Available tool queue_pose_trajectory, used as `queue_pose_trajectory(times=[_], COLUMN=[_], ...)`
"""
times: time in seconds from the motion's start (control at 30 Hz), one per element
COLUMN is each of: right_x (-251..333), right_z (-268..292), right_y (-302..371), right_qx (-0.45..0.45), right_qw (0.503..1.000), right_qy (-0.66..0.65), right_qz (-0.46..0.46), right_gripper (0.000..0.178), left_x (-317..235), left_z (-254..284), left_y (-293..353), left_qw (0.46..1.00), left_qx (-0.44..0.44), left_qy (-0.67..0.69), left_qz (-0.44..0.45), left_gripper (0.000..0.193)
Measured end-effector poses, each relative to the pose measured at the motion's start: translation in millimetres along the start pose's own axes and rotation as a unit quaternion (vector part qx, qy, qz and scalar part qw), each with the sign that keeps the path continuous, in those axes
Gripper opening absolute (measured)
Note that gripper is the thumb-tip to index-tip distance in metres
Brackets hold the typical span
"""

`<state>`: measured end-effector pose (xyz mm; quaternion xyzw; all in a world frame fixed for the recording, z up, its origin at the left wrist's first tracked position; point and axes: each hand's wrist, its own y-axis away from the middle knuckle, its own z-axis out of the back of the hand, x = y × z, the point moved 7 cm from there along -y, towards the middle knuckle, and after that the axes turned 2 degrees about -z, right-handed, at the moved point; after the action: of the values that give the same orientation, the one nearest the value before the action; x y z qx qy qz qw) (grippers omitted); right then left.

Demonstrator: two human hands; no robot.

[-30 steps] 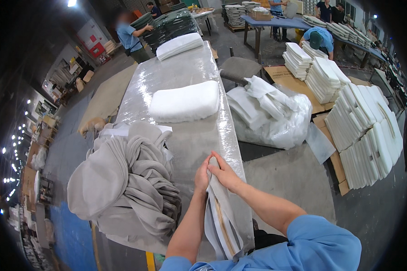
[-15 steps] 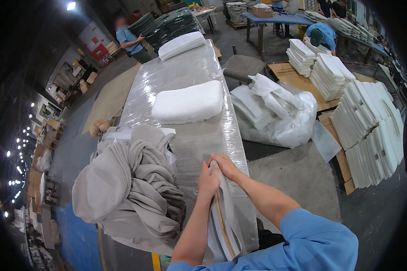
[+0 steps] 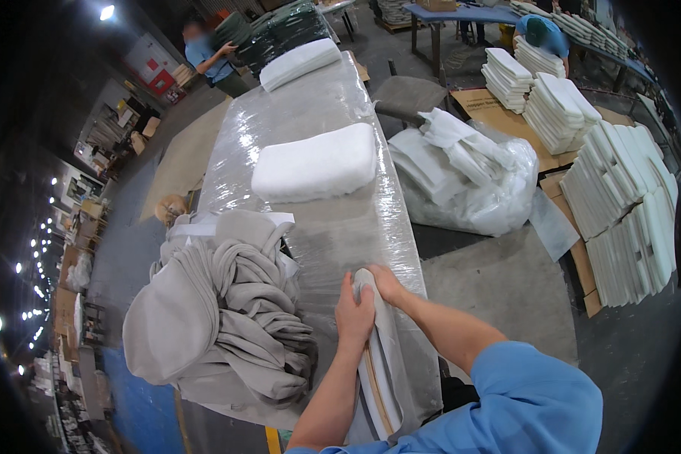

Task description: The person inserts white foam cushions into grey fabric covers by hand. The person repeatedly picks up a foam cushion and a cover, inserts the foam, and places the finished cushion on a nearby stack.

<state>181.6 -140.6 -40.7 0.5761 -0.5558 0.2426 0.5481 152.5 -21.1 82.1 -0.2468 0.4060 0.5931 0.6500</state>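
Note:
A light grey fabric cushion cover [image 3: 387, 356] stands on edge at the near end of the table, running back toward my body. A tan zipper-like strip runs along its opening, with paler material showing inside. My left hand [image 3: 353, 312] presses its left side near the far end, thumb up. My right hand [image 3: 387, 286] grips the same end from the right, with its fingertips partly hidden behind the fabric. To the left lies a heap of grey covers [image 3: 227, 318]. Farther up the table is a white cushion pad [image 3: 314, 163].
The table [image 3: 333, 227] is wrapped in shiny plastic film. Another white pad [image 3: 301, 62] lies at its far end, beside dark green stacked pieces [image 3: 280, 38] and a person. On the right are a plastic bag of white material [image 3: 469, 178] and stacks of white pads [image 3: 620, 204].
The cover's far end now shows as a smooth rounded edge between my hands. My hands have shifted slightly right and nearer, with my left hand flatter along the side. The view has tilted slightly.

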Motion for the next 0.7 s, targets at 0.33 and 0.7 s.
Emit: queue_pose_trajectory(times=[0.33, 0.7], right_x=[150, 286], right_z=[-16, -58], right_y=[73, 295], right_qx=[0.001, 0.032], right_qw=[0.971, 0.776], right_qy=[0.009, 0.198], right_qz=[0.239, 0.597], right_gripper=[0.035, 0.007], left_x=[-102, -193], left_z=[76, 148], left_y=[71, 206], left_qw=[0.966, 0.96], left_qx=[0.034, 0.052], left_qy=[0.158, -0.159], left_qz=[-0.201, -0.223], left_gripper=[0.064, 0.061])
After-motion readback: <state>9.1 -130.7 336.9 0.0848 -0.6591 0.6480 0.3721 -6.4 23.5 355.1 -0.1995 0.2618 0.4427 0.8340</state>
